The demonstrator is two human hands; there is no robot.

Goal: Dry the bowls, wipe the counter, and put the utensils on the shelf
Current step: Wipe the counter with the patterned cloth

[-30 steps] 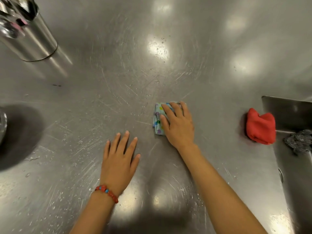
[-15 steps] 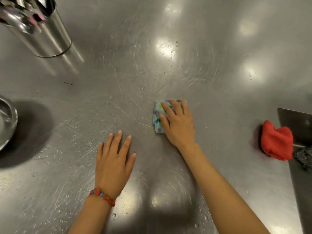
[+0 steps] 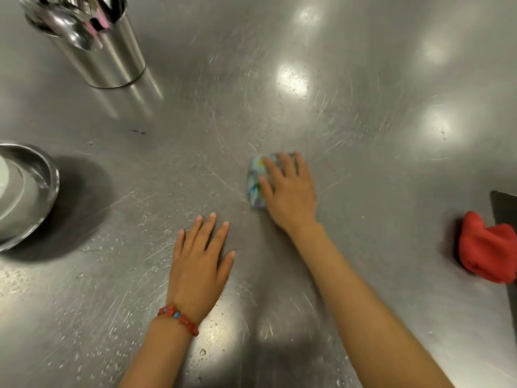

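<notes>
My right hand [image 3: 289,191] presses flat on a small folded patterned cloth [image 3: 256,180] in the middle of the scratched steel counter [image 3: 349,135]; only the cloth's left part shows past my fingers. My left hand [image 3: 200,264], with a red bead bracelet at the wrist, rests flat on the counter just left of and nearer than the cloth, holding nothing. A steel bowl [image 3: 42,186] sits at the left edge of view. A steel utensil holder [image 3: 106,54] with spoons in it stands at the far left.
A crumpled red cloth [image 3: 486,250] lies at the right, beside the dark edge of a sink [image 3: 503,208]. Water droplets speckle the counter near my left hand and toward the front edge.
The view has swung left: the bowl and utensil holder have come further into frame and the red cloth has slid to the right edge. Both hands stay flat, the right one still on the cloth.
</notes>
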